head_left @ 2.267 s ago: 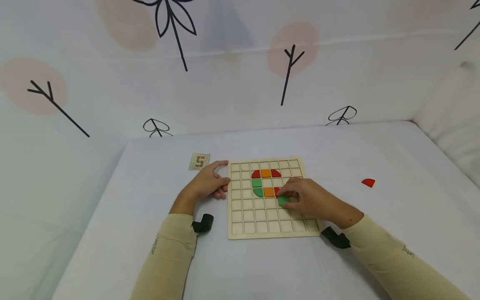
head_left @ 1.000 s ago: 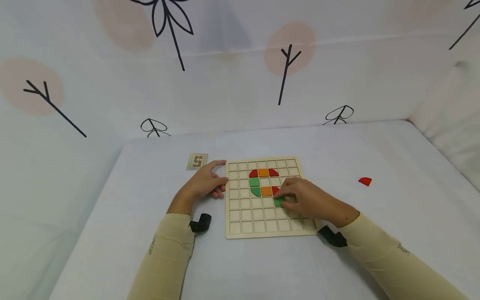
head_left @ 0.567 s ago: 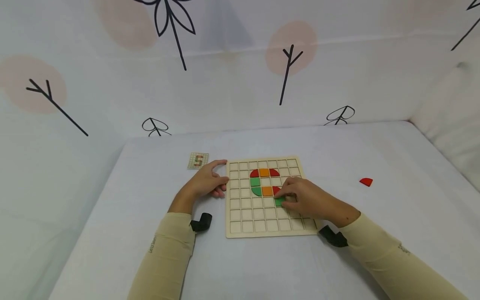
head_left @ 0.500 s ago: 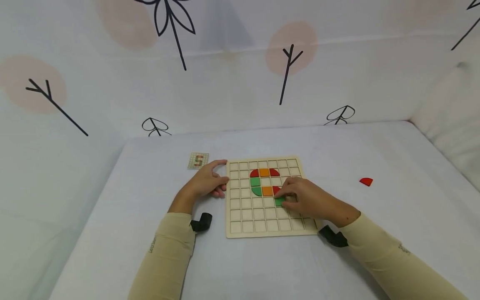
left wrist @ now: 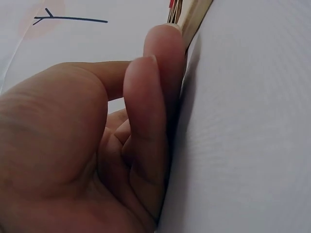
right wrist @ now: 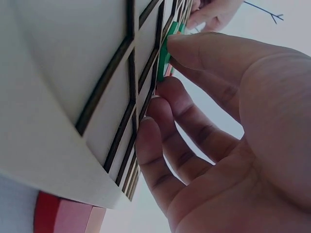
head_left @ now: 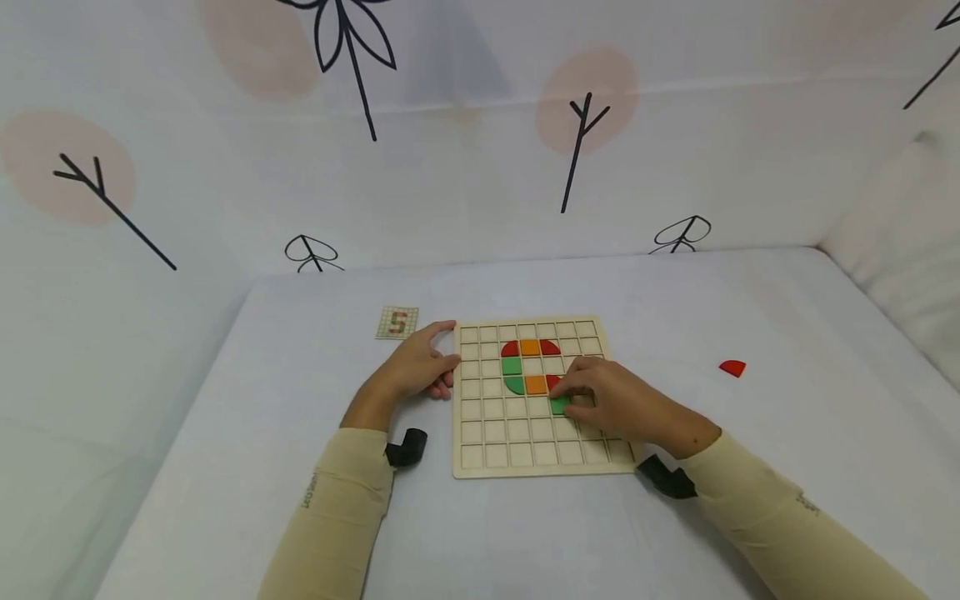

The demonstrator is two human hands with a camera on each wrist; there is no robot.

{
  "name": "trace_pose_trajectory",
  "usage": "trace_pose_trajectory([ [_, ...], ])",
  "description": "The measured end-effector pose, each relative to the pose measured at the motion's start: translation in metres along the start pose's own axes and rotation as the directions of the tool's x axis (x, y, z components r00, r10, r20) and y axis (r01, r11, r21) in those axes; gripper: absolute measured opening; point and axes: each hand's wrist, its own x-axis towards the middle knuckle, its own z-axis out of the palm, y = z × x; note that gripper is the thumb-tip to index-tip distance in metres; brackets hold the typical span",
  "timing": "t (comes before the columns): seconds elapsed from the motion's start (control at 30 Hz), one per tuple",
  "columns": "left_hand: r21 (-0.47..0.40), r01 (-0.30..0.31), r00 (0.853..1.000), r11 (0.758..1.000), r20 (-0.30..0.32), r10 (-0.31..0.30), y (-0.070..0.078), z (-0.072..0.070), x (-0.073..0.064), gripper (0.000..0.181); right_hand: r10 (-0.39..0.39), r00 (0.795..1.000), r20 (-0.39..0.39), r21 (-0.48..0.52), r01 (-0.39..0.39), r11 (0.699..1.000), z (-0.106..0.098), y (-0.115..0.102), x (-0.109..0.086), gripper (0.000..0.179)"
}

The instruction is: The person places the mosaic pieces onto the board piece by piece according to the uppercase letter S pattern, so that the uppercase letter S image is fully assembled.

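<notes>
My right hand [head_left: 618,398] pinches a green square tile [head_left: 558,407] at a cell of the wooden grid board [head_left: 495,456], thumb on its near side. In the right wrist view, the thumb presses the green tile [right wrist: 165,54] and the other fingertips rest along the board. Red quarter-round, orange square and green pieces form a curved shape on the board; one red piece beside the fingertips is partly covered. My left hand [head_left: 416,364] touches the board's left edge with extended index finger and thumb. Its fingertips [left wrist: 163,41] meet that edge in the left wrist view.
A small pattern card [head_left: 397,322] with an S shape lies beyond the left hand. One loose red quarter-round piece [head_left: 732,367] is on the white cloth right of the board. A white patterned cloth wall [head_left: 465,192] stands behind the table.
The green tile and right hand have shifted slightly left over the board, and the tile now lines up with a grid cell. My left hand stays at the board's edge.
</notes>
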Motion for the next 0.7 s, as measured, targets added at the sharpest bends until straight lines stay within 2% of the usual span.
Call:
trace_pose_trajectory([
  [0.2,-0.001,-0.019,1.000,1.000,0.010,0.019,0.000,-0.001,-0.001,0.066,-0.014,1.000,0.005,0.020,0.014,1.000,-0.003,-0.001,-0.001,0.022],
  [0.37,0.004,-0.025,1.000,1.000,0.011,0.025,0.001,-0.001,0.000,0.066,0.068,0.997,-0.030,0.047,-0.067,0.997,-0.019,0.001,-0.007,0.021],
  [0.7,0.011,-0.023,1.000,1.000,0.017,0.023,0.002,-0.002,-0.001,0.067,0.206,0.970,-0.130,-0.078,-0.218,0.973,-0.056,0.032,-0.038,0.027],
])
